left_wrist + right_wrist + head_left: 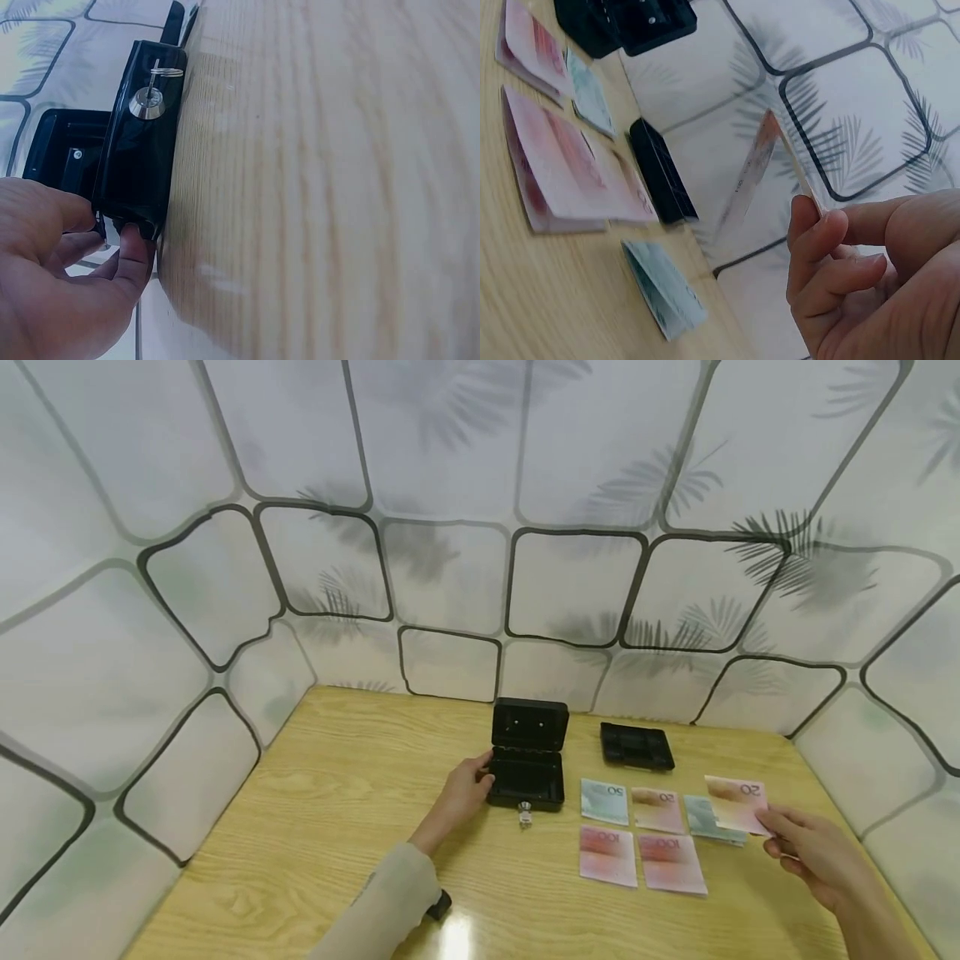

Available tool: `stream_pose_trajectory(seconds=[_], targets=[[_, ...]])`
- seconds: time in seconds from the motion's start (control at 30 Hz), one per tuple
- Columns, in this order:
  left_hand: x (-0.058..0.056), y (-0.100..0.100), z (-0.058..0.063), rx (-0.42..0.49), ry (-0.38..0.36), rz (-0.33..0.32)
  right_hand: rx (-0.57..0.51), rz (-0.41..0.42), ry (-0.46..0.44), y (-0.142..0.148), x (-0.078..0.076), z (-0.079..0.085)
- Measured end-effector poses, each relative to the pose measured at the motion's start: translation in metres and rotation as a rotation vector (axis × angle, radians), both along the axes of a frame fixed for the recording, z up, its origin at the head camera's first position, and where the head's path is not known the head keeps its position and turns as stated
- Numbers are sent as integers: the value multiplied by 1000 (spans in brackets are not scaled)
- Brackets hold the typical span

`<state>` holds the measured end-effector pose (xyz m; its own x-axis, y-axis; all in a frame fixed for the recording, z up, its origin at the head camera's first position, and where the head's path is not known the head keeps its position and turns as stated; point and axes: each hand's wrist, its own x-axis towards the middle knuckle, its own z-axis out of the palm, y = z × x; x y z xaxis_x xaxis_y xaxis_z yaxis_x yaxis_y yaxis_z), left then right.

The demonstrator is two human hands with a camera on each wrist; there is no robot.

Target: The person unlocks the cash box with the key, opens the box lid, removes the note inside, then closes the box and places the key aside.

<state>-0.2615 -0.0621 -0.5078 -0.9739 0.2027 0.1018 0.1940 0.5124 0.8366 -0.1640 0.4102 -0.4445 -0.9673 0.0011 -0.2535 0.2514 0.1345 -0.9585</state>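
Observation:
My left hand (465,792) grips the left side wall of a black cash box (526,799), thumb at the rim and fingers along the outside. The box's lid stands raised, and a key (156,75) sits in its front lock. Over to the right, my right hand (813,853) pinches a folded pinkish 20 banknote (733,802) by its edge, held up above the table. Beneath it, partly hidden in the head view, lies a folded blue-green banknote (660,289). Left of that are a 20 banknote (657,810) and a blue-green 50 banknote (603,802).
Two red 100 banknotes, the left one (607,857) and the right one (672,864), lie nearer the front. A black compartment tray (637,747) rests behind the notes. The wooden table (300,827) meets patterned fabric walls (450,577) at the back and sides.

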Motion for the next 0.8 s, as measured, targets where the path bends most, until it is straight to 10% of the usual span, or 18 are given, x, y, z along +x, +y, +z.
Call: stream_pose_trajectory(seconds=[0.47, 0.8], targets=[[2, 1, -1, -1, 4, -6, 309, 78, -163, 31, 18, -9], [0, 1, -2, -7, -20, 2, 319, 174, -209, 35, 23, -27]])
